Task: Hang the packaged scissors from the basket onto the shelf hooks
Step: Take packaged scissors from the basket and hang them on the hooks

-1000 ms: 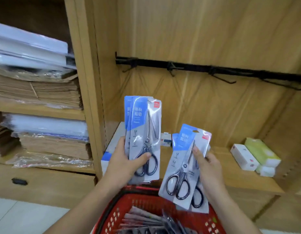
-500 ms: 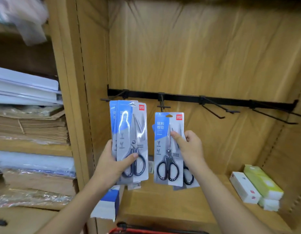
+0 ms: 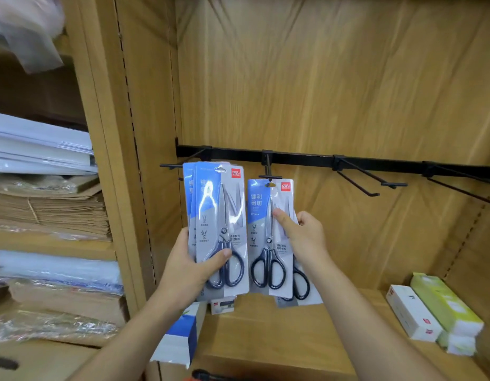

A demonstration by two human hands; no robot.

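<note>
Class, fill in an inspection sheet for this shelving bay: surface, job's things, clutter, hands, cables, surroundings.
Surface: wooden shelf board under a black hook rail.
Job's things: left scissor packs, a fanned stack, held up by the rail's left end; right scissor packs with the hang hole just under the second hook; other hooks to the right bare.
Clutter: white box and green box at the board's right; blue-white box at its left front.
Hands: left hand grips its stack low; right hand pinches its packs mid-height.
Cables: nothing seen.
Surroundings: brown paper stacks and white sheets on the left shelves.
</note>
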